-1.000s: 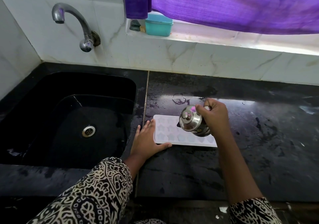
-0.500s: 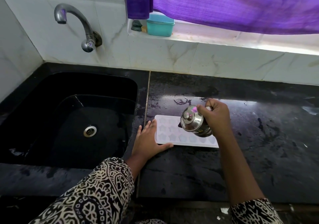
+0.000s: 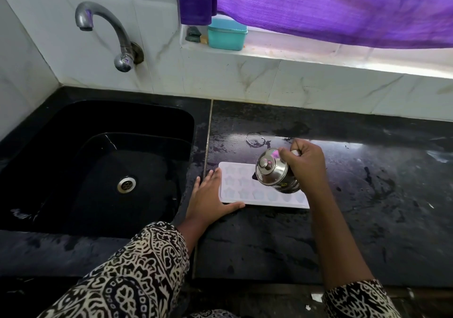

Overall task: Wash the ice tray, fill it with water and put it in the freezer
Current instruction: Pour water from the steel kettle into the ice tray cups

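A white ice tray (image 3: 241, 190) with star-shaped cells lies flat on the black counter (image 3: 367, 219), just right of the sink. My left hand (image 3: 210, 197) rests flat with straight fingers against the tray's left end, thumb along its front edge. My right hand (image 3: 305, 168) grips a small steel lidded pot (image 3: 273, 170), tilted leftward over the tray's right half. The pot hides part of the tray. No stream of water is visible.
The black sink (image 3: 98, 170) with a steel drain lies to the left under a curved tap (image 3: 110, 33). A teal box (image 3: 226, 34) stands on the window sill below a purple curtain (image 3: 331, 6). The counter looks wet, with a water ring (image 3: 255, 139) behind the tray.
Hardly anything has moved. My right hand keeps the pot tilted over the same part of the tray, and my left hand stays at the tray's left end.
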The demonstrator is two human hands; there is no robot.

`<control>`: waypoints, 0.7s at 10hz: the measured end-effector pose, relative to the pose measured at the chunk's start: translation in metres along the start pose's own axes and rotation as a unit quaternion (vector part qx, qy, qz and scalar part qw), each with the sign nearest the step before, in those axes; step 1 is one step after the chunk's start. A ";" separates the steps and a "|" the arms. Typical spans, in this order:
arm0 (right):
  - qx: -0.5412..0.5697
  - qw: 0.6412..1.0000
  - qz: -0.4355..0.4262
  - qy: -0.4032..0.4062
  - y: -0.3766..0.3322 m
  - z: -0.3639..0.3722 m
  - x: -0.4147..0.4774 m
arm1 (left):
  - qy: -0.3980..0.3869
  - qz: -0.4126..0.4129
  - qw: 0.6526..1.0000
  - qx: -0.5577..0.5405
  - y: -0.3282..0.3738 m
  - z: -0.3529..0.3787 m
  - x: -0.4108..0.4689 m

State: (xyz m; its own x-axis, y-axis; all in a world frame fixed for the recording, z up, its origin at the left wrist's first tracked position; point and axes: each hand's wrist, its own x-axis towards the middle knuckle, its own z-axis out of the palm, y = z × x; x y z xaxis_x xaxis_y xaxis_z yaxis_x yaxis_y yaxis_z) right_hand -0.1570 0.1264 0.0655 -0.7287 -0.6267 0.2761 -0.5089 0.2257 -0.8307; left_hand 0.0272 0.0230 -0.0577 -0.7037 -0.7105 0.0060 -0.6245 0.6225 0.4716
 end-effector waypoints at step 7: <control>0.173 0.976 0.121 0.044 0.009 -0.008 -0.001 | -0.014 -0.005 1.000 0.002 0.000 -0.002 0.000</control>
State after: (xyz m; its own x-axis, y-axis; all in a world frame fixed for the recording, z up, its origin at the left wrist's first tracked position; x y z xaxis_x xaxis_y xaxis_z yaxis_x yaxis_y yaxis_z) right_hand -0.1650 0.1355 0.0616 -0.8526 -0.5165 0.0793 -0.1427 0.0842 -0.9862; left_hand 0.0277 0.0228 -0.0561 -0.7063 -0.7075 -0.0228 -0.6330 0.6168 0.4679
